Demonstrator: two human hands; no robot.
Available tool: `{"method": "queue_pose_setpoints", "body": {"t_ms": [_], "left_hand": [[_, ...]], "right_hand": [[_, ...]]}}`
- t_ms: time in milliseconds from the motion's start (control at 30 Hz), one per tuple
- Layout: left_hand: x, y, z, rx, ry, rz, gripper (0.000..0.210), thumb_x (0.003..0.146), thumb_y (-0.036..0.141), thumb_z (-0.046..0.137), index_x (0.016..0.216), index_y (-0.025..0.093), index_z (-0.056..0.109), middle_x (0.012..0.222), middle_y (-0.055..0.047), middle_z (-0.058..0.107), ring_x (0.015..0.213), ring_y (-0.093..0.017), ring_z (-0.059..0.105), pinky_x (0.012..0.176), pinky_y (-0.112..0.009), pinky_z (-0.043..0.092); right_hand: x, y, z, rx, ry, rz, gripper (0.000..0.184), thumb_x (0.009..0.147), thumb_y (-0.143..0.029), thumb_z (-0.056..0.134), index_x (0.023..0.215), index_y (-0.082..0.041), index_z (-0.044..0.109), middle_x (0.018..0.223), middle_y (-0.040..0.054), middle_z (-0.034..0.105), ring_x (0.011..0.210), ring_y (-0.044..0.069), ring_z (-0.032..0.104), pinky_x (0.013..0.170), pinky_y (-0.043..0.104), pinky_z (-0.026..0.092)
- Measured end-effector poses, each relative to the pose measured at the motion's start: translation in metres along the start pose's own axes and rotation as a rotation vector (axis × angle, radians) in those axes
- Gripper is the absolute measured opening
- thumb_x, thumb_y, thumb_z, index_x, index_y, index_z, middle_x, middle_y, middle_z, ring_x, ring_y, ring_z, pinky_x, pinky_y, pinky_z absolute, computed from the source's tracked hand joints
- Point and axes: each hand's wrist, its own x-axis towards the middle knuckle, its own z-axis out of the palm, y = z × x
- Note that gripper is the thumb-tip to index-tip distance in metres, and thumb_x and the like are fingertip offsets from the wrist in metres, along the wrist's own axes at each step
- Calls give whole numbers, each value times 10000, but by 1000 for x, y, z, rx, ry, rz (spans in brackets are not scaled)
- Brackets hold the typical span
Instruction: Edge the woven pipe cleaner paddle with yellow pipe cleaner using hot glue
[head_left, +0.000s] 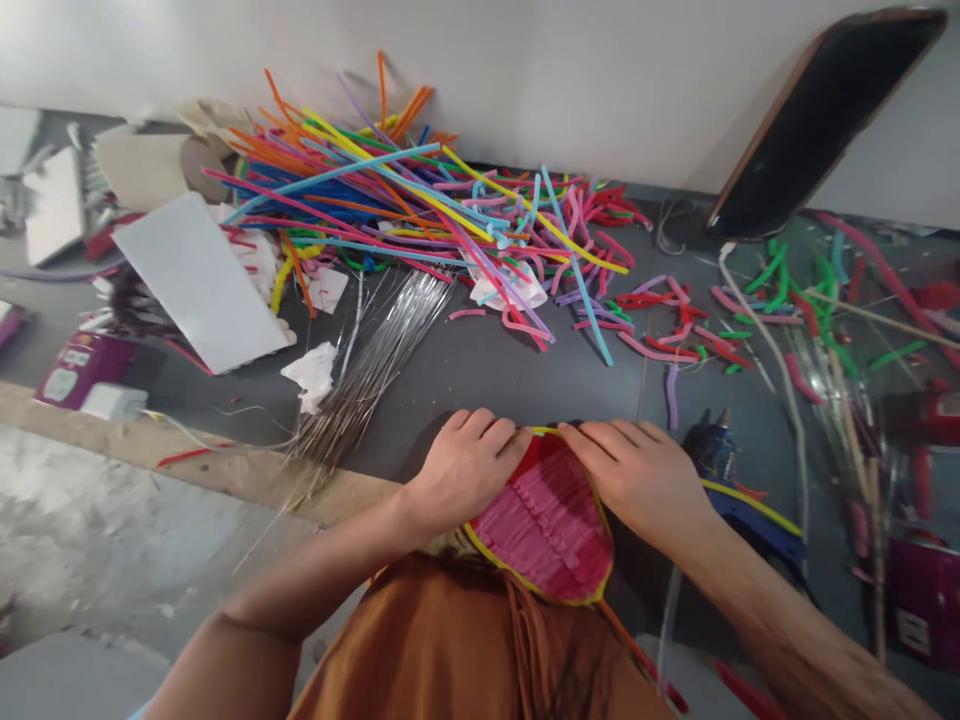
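Note:
Close to my lap is a petal-shaped piece [551, 520], pink and red, with a yellow pipe-cleaner border all round it. My left hand [469, 465] closes its fingers on the upper left of this piece. On the opposite side, my right hand [641, 475] grips the upper right edge, with the thumb tucked out of sight. Both sets of fingertips meet the yellow rim at the far end. A blue glue gun [757, 525] lies just right of my right hand, partly covered by the forearm, its nozzle pointing up.
A big heap of coloured pipe cleaners [390, 200] lies along the wall. Thin metal wires [375, 360] spread toward the table's front edge. A phone [821, 125] leans at the back right with a white cable [772, 350]. White card [199, 285] and a purple box [86, 368] sit left.

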Motion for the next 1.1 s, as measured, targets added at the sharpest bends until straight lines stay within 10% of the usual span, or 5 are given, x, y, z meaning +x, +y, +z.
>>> {"method": "queue_pose_setpoints", "body": {"t_ms": [600,1100], "left_hand": [[1,2,-2,18,5,-1,270,937,222,468,1186,166,556,965,-54,627,823,-216,537,672,-355,421],[-3,-11,7,-280,273,-98,256,956,219,427,1091,169,639,915,-62,679,837,-173,575,765,-320,467]], "right_hand": [[-19,-35,4,-82,-13,124,385,807,-66,515,1181,-84,604,720,43,596,613,154,541,549,280,423],[-22,-36,7,-83,-44,151,455,805,-58,496,1253,-100,563,776,36,616,614,125,551,541,244,425]]}}
